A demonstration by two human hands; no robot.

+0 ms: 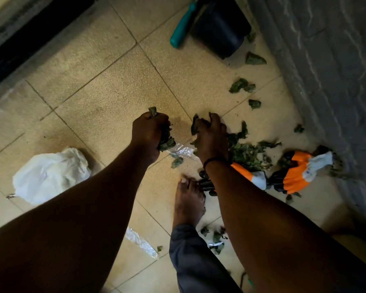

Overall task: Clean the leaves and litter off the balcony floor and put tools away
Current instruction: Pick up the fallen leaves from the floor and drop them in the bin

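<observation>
Head view: tiled balcony floor [106, 96]. White plastic bag [51, 174] lying left. Orange work gloves [292, 174] right, near grey wall [326, 70]. Leaf pile [249, 153] beside right hand [211, 136], fingers curled into leaves. Left hand [148, 134] clenched around leaf bunch [166, 142]. Black pot [220, 28] top, teal handle [182, 26] touching it.

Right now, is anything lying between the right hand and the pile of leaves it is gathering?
Nothing visible does. The right hand already rests on the leaf pile; the orange gloves lie beside it.
</observation>
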